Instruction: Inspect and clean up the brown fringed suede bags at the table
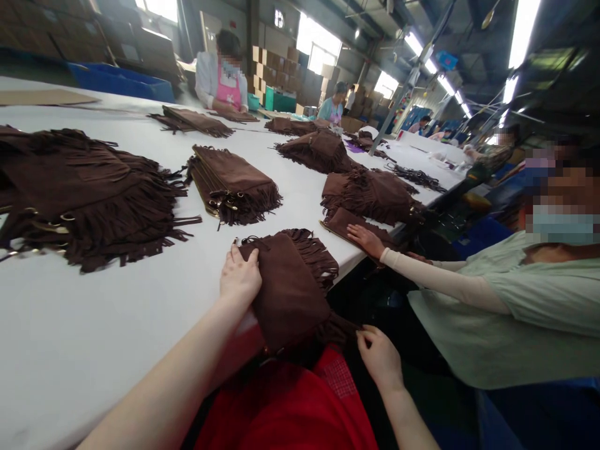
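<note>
A brown fringed bag lies at the table's front edge, its lower part hanging over toward my lap. My left hand grips the bag's upper left edge, thumb on the flat panel and fingers bent near a small metal fitting. On the lower right, my right hand is closed, pinching the ends of several fringe strands and drawing them out from the bag. More fringe spreads over the tabletop along the bag's far side. The bag's underside is hidden.
On the white table lie a large fringed pile at left, a bag stack ahead, and more bags at right. A co-worker's hand rests on another bag close on my right. Other people work farther off.
</note>
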Demonstrator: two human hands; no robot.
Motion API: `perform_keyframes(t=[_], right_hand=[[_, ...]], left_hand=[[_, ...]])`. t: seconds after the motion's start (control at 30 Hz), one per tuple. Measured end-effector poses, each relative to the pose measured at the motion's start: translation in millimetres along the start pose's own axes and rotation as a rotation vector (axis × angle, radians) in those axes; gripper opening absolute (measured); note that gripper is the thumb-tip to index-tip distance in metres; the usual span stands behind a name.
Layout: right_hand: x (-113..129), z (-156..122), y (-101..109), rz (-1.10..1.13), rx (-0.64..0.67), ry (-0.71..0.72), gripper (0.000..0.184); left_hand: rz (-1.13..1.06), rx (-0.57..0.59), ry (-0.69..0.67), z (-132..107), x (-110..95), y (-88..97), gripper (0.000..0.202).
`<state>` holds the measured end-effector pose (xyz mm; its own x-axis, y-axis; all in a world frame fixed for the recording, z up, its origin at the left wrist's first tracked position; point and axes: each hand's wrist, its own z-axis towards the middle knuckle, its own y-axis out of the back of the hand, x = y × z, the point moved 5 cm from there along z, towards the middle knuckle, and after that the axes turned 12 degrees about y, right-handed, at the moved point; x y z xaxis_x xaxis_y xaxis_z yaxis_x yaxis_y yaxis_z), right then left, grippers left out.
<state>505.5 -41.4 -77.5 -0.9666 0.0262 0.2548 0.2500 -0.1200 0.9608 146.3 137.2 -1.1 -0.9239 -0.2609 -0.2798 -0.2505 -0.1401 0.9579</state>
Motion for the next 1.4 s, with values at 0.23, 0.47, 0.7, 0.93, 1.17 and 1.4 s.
perform_keyframes(t=[0.23, 0.47, 0.7, 0.93, 1.17, 1.4], right_hand=[[-43, -8, 10, -0.127, -0.111, -0.115, 0.075], [96, -31, 26, 0.292, -0.221, 0.637, 0.047], [172, -8, -29, 0.226, 0.041, 0.564, 0.048], [171, -8, -72, 0.201, 0.547, 0.535, 0.039], [126, -35, -64, 0.361, 0.696, 0.406, 0.039], [112, -33, -62, 0.14, 0.681, 0.34, 0.047]], left_hand=[[-0.053, 0.021, 0.001, 4, 1, -7.1, 0.049], [-0.059, 0.11, -0.049, 28, -13, -8.0, 0.048], [-0.156, 0.063, -0.085, 38, -5, -11.7, 0.046], [-0.2, 0.016, -0.12, 37, -2, -11.8, 0.044], [-0.221, 0.016, -0.123, 38, -1, -13.1, 0.044], [-0.199, 0.013, -0.137, 38, -1, -12.8, 0.046]])
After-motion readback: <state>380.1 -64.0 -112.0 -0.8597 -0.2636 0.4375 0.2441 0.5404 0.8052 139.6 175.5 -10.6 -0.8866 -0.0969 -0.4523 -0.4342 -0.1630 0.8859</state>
